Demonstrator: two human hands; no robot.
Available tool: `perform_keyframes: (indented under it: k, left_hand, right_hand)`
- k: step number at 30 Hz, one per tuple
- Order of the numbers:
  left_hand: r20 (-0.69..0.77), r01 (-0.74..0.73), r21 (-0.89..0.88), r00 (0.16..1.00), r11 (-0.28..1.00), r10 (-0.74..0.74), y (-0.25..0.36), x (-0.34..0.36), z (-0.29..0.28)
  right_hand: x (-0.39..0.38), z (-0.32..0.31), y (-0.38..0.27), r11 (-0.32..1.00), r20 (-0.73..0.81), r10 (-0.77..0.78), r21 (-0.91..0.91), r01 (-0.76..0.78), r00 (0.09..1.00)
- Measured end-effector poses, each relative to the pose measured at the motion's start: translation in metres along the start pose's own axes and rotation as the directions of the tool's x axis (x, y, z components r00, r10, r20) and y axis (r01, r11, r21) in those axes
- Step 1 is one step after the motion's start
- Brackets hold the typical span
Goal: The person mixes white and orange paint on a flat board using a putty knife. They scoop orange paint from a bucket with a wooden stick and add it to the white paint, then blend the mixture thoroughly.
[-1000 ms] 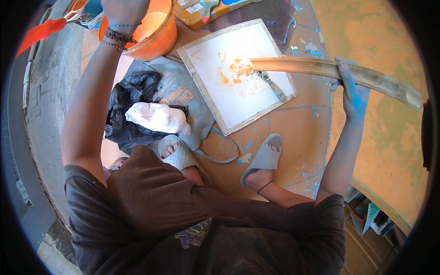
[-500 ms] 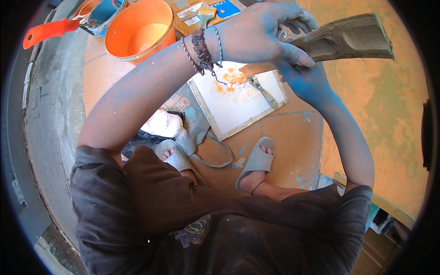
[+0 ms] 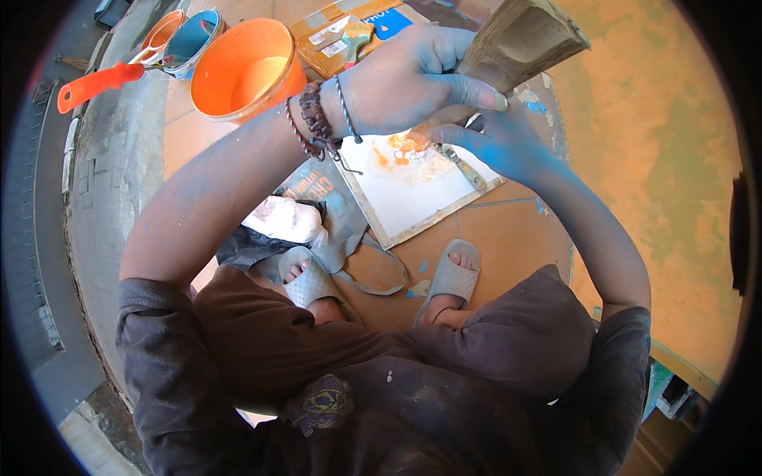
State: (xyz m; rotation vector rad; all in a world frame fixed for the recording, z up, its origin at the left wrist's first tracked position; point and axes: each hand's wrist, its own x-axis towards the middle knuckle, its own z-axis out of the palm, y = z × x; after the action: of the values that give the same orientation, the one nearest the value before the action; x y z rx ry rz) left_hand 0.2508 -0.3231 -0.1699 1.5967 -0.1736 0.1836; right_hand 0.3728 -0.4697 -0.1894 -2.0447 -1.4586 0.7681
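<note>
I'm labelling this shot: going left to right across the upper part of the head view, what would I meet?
Orange-red handle, orange bucket, left hand, wooden piece, orange-and-green surface.

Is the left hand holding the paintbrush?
No, the left hand grips a piece of wood, while the paintbrush lies on the cardboard.

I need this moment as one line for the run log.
left hand: grips split bamboo strip | right hand: against strip, grip partly hidden | on white board: orange smears, putty knife
</note>
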Motion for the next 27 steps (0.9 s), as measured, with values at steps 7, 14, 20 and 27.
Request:
perform_keyframes:
  k: [7, 14, 20, 27]
  left_hand:
    - [-0.173, -0.06, 0.077, 0.982, 0.995, 0.073, -0.007, 0.001, -0.003]
    - [-0.473, -0.173, -0.127, 0.876, 0.977, 0.094, -0.015, -0.005, -0.01]
    - [-0.681, -0.187, -0.12, 0.73, 0.975, 0.056, -0.015, -0.014, -0.014]
    - [-0.688, -0.249, -0.032, 0.708, 0.968, 0.159, 0.001, -0.02, -0.012]
  right_hand:
    - [-0.054, 0.09, 0.194, 0.89, -0.058, 0.247, -0.381, -0.25, 0.967]
    - [-0.053, 0.14, 0.24, 0.841, -0.084, 0.292, -0.451, -0.298, 0.953]
    - [-0.036, 0.081, 0.212, 0.935, -0.036, 0.295, -0.196, -0.296, 0.955]
    - [0.026, 0.05, 0.149, 0.975, -0.073, 0.1, -0.194, -0.112, 0.992]
